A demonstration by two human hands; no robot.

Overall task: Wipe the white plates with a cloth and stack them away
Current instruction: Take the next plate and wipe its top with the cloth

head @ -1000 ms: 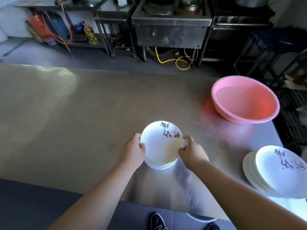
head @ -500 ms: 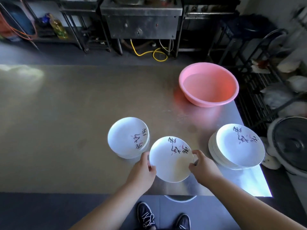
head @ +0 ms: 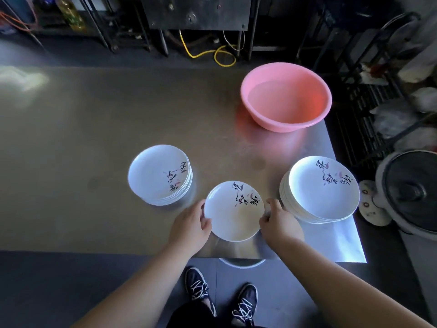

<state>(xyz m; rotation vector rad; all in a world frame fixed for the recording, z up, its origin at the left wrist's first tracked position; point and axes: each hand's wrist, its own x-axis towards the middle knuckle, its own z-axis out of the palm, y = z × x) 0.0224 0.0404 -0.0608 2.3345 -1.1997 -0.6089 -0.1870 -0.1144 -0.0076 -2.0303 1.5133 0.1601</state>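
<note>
A white plate (head: 233, 213) with black brush writing is held near the table's front edge, between two stacks. My left hand (head: 190, 229) grips its left rim with the thumb on top. My right hand (head: 279, 224) pinches its right rim. A short stack of the same plates (head: 159, 175) stands to the left. A taller stack of plates (head: 322, 189) stands to the right, close to my right hand. No cloth is in view.
A pink basin (head: 286, 98) with water sits at the far right of the steel table (head: 71, 150). Beyond the table's right edge stand a grey pot with a dark lid (head: 411, 192) and wire racks. My shoes show below the front edge.
The plate left the top of the left stack and came right and toward me, between the two stacks. Both hands kept hold of its rim. The view tilted downward.
</note>
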